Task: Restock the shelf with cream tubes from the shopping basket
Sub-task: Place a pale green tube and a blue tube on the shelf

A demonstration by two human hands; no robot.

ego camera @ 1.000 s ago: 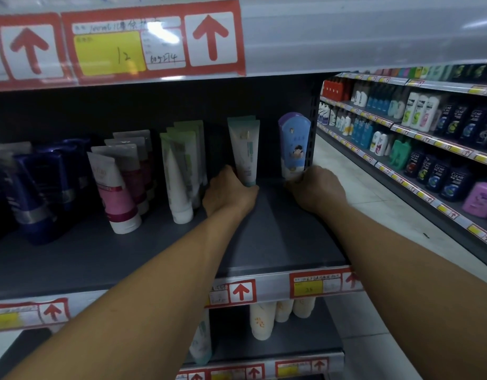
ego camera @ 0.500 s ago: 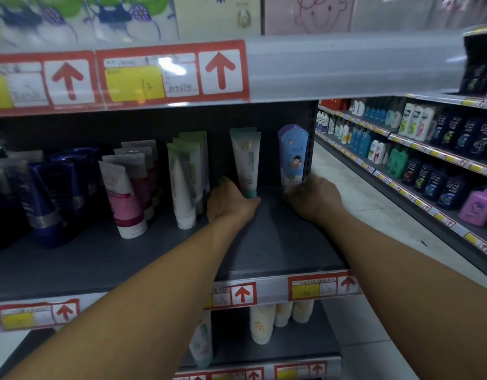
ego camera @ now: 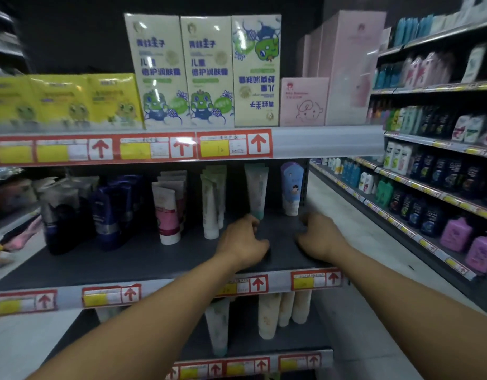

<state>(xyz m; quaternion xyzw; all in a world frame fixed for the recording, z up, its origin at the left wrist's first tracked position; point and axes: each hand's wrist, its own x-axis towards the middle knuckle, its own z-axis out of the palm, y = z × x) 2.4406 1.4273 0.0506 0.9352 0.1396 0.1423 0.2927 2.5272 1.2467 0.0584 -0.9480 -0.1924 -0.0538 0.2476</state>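
While hands [ego camera: 280,237] hover, tubes [ego camera: 256,192] stand behind.

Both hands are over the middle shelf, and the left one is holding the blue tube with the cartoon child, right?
Not quite. The head view shows the left hand empty, near the pale green tube. The blue tube stands untouched beyond the right hand.

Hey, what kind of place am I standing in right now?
Most likely a shop's personal-care aisle: cream tubes stand on a shelf edged with price labels, and rows of bottles line the neighbouring shelving.
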